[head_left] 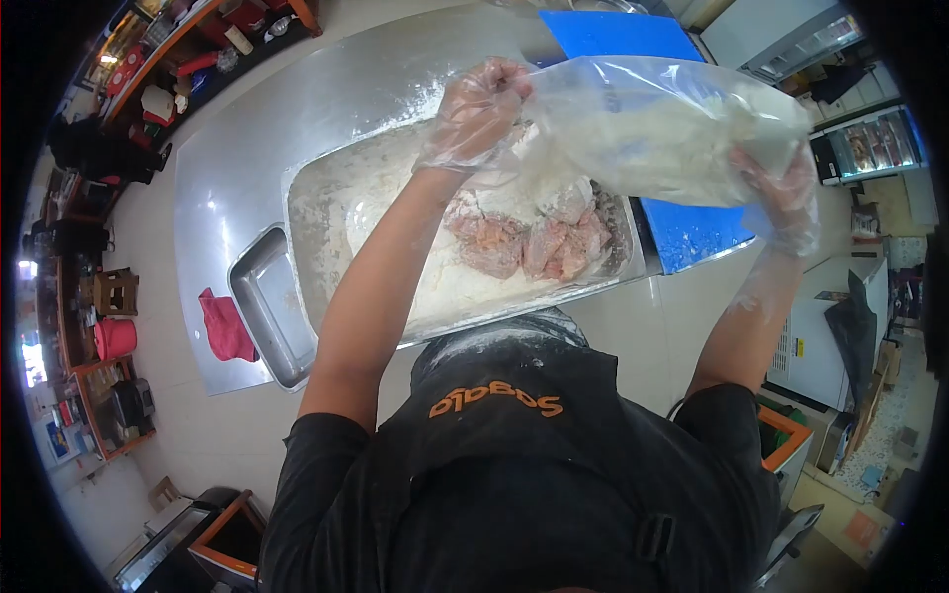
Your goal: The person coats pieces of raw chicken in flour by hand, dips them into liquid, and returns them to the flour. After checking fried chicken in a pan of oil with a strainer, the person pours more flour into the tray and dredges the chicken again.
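A clear plastic bag [643,128] with white powder like flour inside is stretched sideways between my two hands, above a large metal tray [321,212]. My left hand [482,109], in a thin clear glove, is closed on the bag's left end. At the other end, my right hand [786,188], gloved too, grips the bag's lower corner. Below the bag, white flour [435,292] covers much of the tray. Raw meat pieces [539,242], which look like chicken, lie on the flour, and the bag partly hides the tray's far right part.
The tray rests on a steel table [232,148]. Left of it are a smaller metal pan [267,287] and a red cloth [227,326]. Blue boards [692,242] lie at the right, dusted with flour. A white freezer [811,341] stands further right, and shelves [188,49] at the upper left.
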Available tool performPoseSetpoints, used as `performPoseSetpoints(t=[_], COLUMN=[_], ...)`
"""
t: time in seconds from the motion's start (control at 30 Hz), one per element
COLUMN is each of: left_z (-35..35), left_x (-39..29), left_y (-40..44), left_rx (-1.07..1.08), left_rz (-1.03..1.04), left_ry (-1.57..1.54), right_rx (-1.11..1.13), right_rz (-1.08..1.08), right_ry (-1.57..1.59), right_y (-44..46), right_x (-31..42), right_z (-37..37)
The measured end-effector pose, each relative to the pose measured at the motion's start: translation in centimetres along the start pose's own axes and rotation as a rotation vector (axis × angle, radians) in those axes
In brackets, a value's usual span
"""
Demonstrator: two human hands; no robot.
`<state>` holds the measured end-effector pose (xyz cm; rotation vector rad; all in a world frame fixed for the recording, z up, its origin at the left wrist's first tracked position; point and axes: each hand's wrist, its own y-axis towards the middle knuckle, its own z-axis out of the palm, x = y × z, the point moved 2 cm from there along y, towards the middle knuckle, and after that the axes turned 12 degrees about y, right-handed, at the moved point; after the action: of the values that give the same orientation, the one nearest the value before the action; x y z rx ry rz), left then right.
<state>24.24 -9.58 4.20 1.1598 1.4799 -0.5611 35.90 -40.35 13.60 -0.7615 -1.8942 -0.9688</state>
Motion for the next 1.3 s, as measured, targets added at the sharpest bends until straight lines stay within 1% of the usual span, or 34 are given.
performPoseSetpoints(t=[0.07,0.17,0.27,0.37,0.43,0.47,0.5,0.57,0.63,0.7,0.73,0.77,0.83,0.87,0.93,0.97,1.0,1.07,1.17,1.23,1.3], left_z=[0.4,0.7,1.2,1.2,1.3,1.0,0.6,-0.7,-0.6,-1.3,-0.6,0.8,0.5,-0.8,-1.9,-2.0,-3.0,-5.4,-13.2,-19.2,-24.1], left_x=[-0.5,-0.2,0.3,0.6,1.6,1.9,1.7,-2.4,-6.9,-9.5,-9.8,-10.1,-12.1,-15.5,-19.4,-20.5,-19.1,-16.6,-13.9,-12.5,-10.6], left_y=[-0.3,-0.6,-1.2,-1.7,-0.5,0.0,0.4,1.9,2.1,4.6,5.4,6.1,6.4,5.9,4.8,4.5,5.1,6.2,7.9,9.6,11.3], left_rx=[0.07,0.018,0.104,0.101,0.082,0.044,-0.002,-0.142,-0.13,0.245,0.207,0.171,0.329,0.518,0.705,0.705,0.698,0.678,0.547,0.392,0.253], left_rz=[-0.046,0.001,-0.088,-0.104,0.043,0.111,0.175,0.274,0.335,0.494,0.612,0.73,0.722,0.588,0.296,0.145,0.196,0.272,0.187,0.1,0.026], left_ry=[-0.119,-0.102,-0.128,-0.08,-0.244,-0.129,-0.012,0.611,0.531,0.695,0.77,0.843,0.919,0.915,0.987,1.07,1.034,0.957,0.878,0.839,0.804], right_rx=[0.047,0.043,0.008,-0.031,-0.092,-0.12,-0.149,-0.209,-0.235,-0.291,-0.321,-0.286,-0.223,-0.192,-0.057,0.033,0.118,0.222,0.243,0.216,0.351], right_rz=[-0.025,0.077,0.093,0.065,0.15,0.188,0.158,0.096,0.135,0.202,0.239,0.249,0.264,0.274,0.32,0.35,0.366,0.367,0.351,0.366,0.191], right_ry=[0.248,0.071,0.045,0.277,0.123,0.049,0.142,0.333,0.678,0.862,0.953,0.999,1.091,1.114,1.097,1.051,1.01,0.973,0.992,0.938,0.752], right_y=[-0.2,-1.2,-2.3,-2.4,-2.9,-3.1,-3.5,-4.7,-5.7,-7.0,-7.6,-8.1,-9.3,-9.3,-8.5,-7.8,-7.3,-6.2,-5.3,-5.7,-5.9], right_x=[-1.7,-2.3,-2.1,-2.2,-2.7,-3.1,-4.1,-7.3,-11.0,-12.4,-13.3,-14.6,-18.7,-19.4,-16.5,-13.8,-11.4,-8.8,-8.0,-8.0,-7.7], right_z=[-2.0,-2.7,-1.9,-1.8,-0.6,0.0,0.6,2.5,4.9,7.7,9.1,10.0,11.5,12.2,14.1,14.6,15.0,15.0,13.9,12.5,12.0])
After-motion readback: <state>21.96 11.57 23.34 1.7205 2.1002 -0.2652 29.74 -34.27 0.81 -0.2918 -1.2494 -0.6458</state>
